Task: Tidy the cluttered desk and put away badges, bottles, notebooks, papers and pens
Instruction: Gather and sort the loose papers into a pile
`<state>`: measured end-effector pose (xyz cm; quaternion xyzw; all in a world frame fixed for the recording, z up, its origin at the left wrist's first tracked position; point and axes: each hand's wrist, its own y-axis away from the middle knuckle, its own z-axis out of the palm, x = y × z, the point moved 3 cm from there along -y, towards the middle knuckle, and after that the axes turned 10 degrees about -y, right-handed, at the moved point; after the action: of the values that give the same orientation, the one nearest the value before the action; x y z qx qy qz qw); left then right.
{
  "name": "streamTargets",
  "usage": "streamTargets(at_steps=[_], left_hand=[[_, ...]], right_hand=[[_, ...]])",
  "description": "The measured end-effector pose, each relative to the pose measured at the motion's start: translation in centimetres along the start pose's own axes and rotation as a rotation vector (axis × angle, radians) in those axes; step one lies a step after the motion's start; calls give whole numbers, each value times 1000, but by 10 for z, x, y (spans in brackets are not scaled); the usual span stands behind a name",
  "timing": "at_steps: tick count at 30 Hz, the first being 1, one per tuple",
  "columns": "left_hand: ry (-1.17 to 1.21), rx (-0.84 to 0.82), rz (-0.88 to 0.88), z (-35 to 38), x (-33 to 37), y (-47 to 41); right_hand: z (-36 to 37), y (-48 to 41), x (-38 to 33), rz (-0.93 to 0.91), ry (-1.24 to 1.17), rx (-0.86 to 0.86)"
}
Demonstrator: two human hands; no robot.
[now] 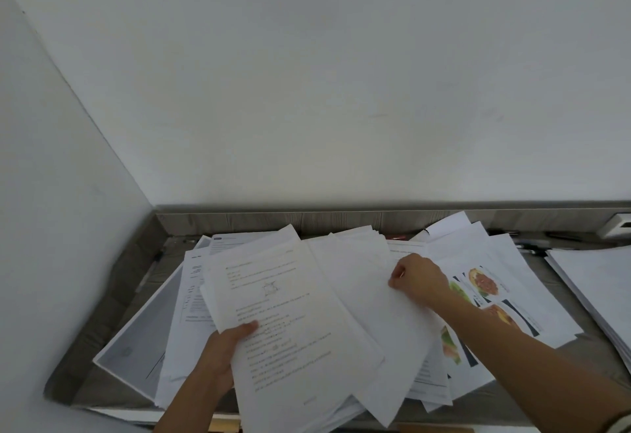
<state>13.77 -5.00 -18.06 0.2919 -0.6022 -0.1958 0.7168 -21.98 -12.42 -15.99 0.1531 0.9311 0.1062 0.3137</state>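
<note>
A printed sheet (290, 313), dense with lines of text and a small diagram, lay on top of a loose spread of papers covering the grey wood-grain surface (109, 313). The person's left hand (222, 354) held it by the lower left edge, the grip curled round the paper with the thumb pressed on the printed face and the fingers hidden beneath.

Just to the right, overlapping that sheet, sat a blank white sheet (368, 296). The right hand (418, 280) reached across to its upper right part, the grip bunched, thumb and fingertips pinching the paper.

Under the right forearm lay colour pages (485, 282) printed with pictures of food, partly covered by the arm and the blank sheet. To the far left, at the bottom of the spread, a large page with a grey printed panel (136, 340) jutted out at a tilt toward the near edge. A separate stack of white paper (597, 282) stood apart at the right end.

A dark pen (150, 270) lay on the bare wood near the left corner. More slim items, too small to tell apart, lined the raised back edge (239, 221), beside a white box (618, 224) at the right. A plain white wall (307, 91) rose behind.
</note>
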Motion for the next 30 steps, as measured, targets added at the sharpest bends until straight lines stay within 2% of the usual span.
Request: streamTargets(at_steps=[5,7,8,11,12,14,17,19,21,24,26,28,30], left_hand=[[39,-4,-1,-4,-2,-3],[60,-14,-8,-6,-3,-4],[67,-22,-13,-7,-3,-4],[69,-53,-9,-9,-3,-8],[65,-59,-7,-9,-2,-8],[47,-72,-6,-8,-3,-8],[20,-72,-12,-7,-2,-6],[15,-73,-19,-7,-1,-6],[9,-77,-28,-8,-1,-6],[-2,-93,-35,-7,-1,-5],[-9,-95,-33,-7,0,-4],[-15,-96,-29,-7,1,-3],[-18,-93,-33,-7,1,-3]], right_hand=[[-17,6,9,-67,-67,260],[-14,11,11,-81,-136,294],[-7,13,13,-72,-167,251],[21,27,14,26,-130,-42],[26,29,14,40,-79,-90],[22,28,10,23,-103,-51],[10,17,7,144,-480,41],[5,12,5,265,-704,20],[8,14,1,321,-798,-118],[23,27,-6,300,-867,-319],[32,33,-10,232,-783,-322],[23,38,-16,128,-647,-217],[2,37,-18,40,-644,-97]])
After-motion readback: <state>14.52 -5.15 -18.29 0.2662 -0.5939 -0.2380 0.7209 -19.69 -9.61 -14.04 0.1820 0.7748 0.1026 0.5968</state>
